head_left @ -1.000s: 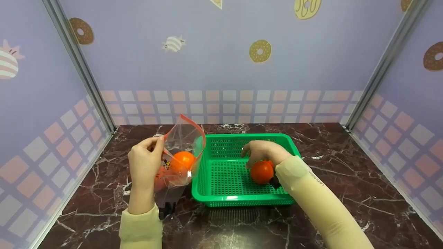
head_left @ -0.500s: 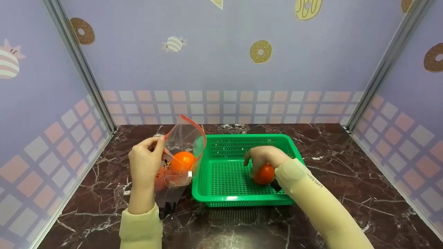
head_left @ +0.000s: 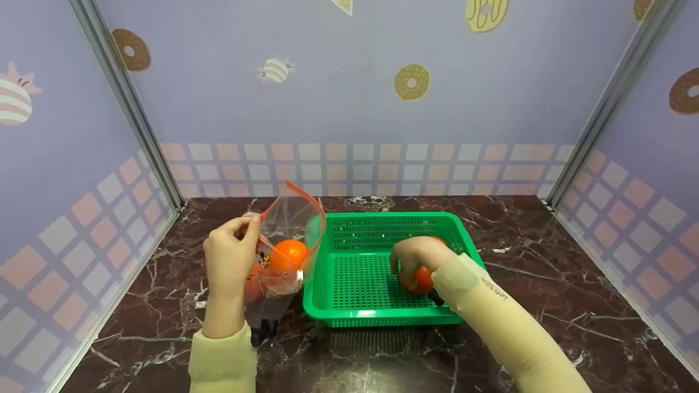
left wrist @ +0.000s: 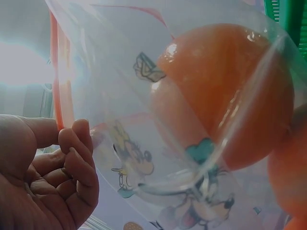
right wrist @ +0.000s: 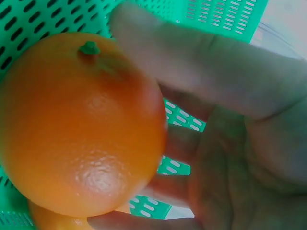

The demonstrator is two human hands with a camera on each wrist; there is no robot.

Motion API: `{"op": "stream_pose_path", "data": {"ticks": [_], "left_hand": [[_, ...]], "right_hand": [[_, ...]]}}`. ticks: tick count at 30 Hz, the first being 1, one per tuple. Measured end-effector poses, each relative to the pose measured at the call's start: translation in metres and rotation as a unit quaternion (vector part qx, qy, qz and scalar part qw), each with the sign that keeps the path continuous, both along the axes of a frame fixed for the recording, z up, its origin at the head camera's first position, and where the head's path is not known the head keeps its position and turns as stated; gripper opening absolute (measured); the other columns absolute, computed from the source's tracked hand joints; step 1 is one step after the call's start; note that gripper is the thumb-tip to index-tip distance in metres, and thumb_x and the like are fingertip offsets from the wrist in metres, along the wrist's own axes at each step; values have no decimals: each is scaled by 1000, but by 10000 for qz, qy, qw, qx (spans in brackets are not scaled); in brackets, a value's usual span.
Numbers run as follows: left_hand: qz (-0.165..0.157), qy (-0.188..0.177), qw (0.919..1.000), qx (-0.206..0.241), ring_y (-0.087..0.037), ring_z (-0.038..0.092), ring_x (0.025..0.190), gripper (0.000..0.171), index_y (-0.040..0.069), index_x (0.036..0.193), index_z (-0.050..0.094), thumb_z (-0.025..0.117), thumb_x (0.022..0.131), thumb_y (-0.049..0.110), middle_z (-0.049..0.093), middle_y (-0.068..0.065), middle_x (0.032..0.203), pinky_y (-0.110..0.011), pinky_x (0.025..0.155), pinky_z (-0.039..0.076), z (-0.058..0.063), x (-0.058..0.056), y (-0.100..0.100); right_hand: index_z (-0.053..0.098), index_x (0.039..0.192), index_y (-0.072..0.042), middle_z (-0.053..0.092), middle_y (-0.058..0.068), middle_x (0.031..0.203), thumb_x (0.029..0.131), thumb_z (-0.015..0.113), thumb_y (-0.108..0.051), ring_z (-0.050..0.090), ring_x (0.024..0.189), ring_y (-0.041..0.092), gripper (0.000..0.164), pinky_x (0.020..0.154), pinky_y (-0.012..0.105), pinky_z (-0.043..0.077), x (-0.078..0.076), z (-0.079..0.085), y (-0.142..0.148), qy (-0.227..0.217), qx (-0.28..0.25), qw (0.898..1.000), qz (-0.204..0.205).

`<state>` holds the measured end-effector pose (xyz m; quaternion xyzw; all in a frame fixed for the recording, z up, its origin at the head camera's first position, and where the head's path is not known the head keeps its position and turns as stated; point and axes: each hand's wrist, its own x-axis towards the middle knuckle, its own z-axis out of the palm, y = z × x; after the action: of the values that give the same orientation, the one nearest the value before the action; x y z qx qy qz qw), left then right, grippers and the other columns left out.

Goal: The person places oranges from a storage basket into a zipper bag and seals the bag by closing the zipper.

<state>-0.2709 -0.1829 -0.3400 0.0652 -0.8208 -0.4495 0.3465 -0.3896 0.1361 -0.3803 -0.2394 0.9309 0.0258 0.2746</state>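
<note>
My left hand (head_left: 226, 262) pinches the red zip edge of a clear plastic bag (head_left: 286, 215) between thumb and fingers. The bag's mouth stands wide. Inside it sit an orange (left wrist: 225, 96) and more orange fruit (left wrist: 292, 167) lower down, and cartoon figures are printed on the film. My right hand (head_left: 420, 252) reaches down into a green basket (head_left: 371, 313), fingers curled around an orange (right wrist: 81, 129) with a green stem end. The thumb lies along its top side and the other fingers pass behind and under it. Another orange fruit (right wrist: 53, 218) shows partly beneath it in the right wrist view.
The basket stands on a dark red marbled tabletop (head_left: 508, 327), just right of the bag. Printed lilac walls (head_left: 349, 109) close in the back and both sides. Black wrist mounts (head_left: 265, 332) sit at the sleeves.
My right hand has moved slightly lower and turned over the orange in the basket, its fingers closing about it. My left hand and the bag have stayed in place.
</note>
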Motion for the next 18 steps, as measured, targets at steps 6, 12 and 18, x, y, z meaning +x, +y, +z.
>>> {"op": "stream_pose_path", "data": {"ticks": [6, 12, 18], "left_hand": [[-17, 11, 10000, 13, -1, 47, 48, 21, 2, 96, 81, 68, 99, 18, 69, -8, 64, -19, 51, 36, 0, 0, 0], [-34, -7, 10000, -73, -2, 47, 48, 22, 2, 98, 81, 67, 100, 20, 71, -11, 67, -20, 51, 37, 0, 1, 0], [11, 26, 10000, -27, -4, 48, 51, 20, 2, 98, 81, 68, 99, 18, 71, -12, 68, -20, 54, 37, 0, 0, 0]], "right_hand": [[78, 119, -17, 69, 6, 134, 81, 81, -2, 65, 114, 28, 41, 92, 49, 59, 0, 1, 3, 171, 19, 9997, 160], [75, 124, -16, 67, 8, 137, 81, 79, -1, 63, 114, 27, 46, 92, 49, 58, 2, 2, 7, 148, -313, 9993, -113], [74, 126, -17, 67, 9, 137, 80, 79, -4, 62, 115, 28, 47, 88, 47, 59, 2, 4, 9, 232, -582, 9979, -176]]}}
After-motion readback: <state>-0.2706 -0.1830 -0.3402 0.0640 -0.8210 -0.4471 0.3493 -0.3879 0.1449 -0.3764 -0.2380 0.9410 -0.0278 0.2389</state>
